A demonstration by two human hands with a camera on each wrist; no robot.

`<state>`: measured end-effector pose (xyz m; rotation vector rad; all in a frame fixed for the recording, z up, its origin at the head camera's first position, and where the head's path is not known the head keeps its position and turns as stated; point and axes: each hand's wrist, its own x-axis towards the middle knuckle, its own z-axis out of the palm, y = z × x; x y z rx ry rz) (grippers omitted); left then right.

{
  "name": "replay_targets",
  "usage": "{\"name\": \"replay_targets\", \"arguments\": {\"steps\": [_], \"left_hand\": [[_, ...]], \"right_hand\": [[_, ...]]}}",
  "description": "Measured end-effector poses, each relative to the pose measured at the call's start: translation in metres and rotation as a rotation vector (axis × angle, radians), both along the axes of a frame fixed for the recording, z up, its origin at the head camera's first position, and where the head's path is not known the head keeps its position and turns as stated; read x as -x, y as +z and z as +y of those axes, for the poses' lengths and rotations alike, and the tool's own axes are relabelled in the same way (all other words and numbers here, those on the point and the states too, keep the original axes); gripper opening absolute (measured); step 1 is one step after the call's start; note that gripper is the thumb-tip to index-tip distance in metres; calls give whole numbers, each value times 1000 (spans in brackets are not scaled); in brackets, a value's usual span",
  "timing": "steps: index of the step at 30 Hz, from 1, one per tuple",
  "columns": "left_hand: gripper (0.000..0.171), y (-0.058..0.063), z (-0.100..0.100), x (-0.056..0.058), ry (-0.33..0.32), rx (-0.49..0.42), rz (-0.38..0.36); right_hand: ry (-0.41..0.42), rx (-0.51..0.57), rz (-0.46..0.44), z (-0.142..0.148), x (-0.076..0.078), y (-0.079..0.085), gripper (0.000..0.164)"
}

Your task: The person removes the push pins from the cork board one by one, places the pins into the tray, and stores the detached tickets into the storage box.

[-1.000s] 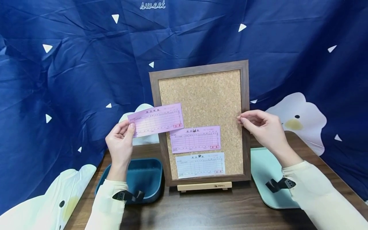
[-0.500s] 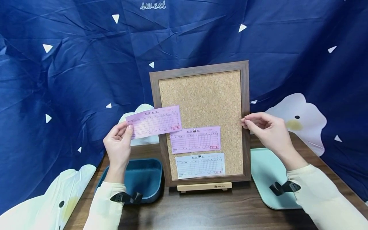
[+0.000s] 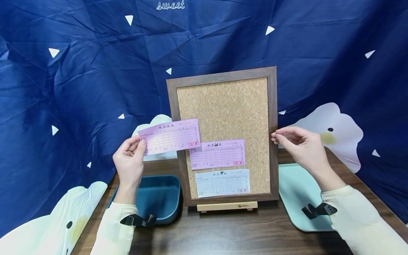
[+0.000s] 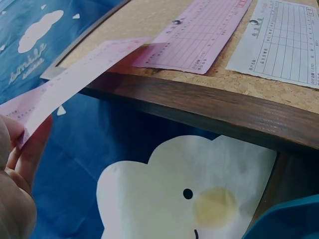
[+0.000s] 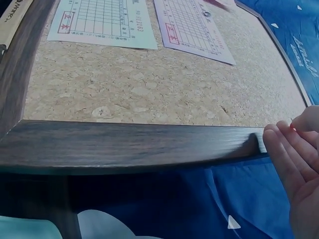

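My left hand (image 3: 129,164) pinches a pink receipt slip (image 3: 169,136) by its left end, between thumb and fingers. The slip's right part overlaps the left frame of a corkboard (image 3: 226,106), and in the left wrist view it bends slightly. Below, a second pink receipt (image 3: 220,157) and a pale blue receipt (image 3: 223,186) are each fixed to the cork by a pushpin at the top. Beside the board's right frame, my right hand (image 3: 302,150) pinches a tiny pushpin (image 5: 292,128), mostly hidden by the fingertips; a bit of red shows in the right wrist view.
The corkboard leans on a small wooden stand (image 3: 227,206). A dark teal tray (image 3: 165,212) lies under my left forearm, and a mint green tray (image 3: 296,198) is under the right one. Behind the wooden table (image 3: 197,233) hangs a blue curtain (image 3: 95,88) with white triangles.
My right hand has drawn back to the right, from over the cork to the board's right frame. My left hand and the pink receipt have shifted slightly left and down.
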<state>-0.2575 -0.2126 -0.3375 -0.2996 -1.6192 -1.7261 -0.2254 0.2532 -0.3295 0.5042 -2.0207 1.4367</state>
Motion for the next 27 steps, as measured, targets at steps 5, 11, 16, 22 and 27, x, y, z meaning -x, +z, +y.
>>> {"name": "replay_targets", "arguments": {"steps": [5,11,16,22,27], "left_hand": [[21,1,-3,-3,10,7,-6],[19,3,-5,-6,24,5,-7],[17,2,-6,-8,36,-2,-12],[16,-1,-9,-10,43,-14,-22],[16,-2,-10,-13,41,-17,-27]], "right_hand": [[-16,-26,-2,3,-2,-1,12],[-41,-54,-20,6,-4,-6,12],[-51,-55,-44,8,-6,-9,13],[-51,-56,-52,10,-7,-11,12],[-43,-49,-50,12,-8,-13,13]]}}
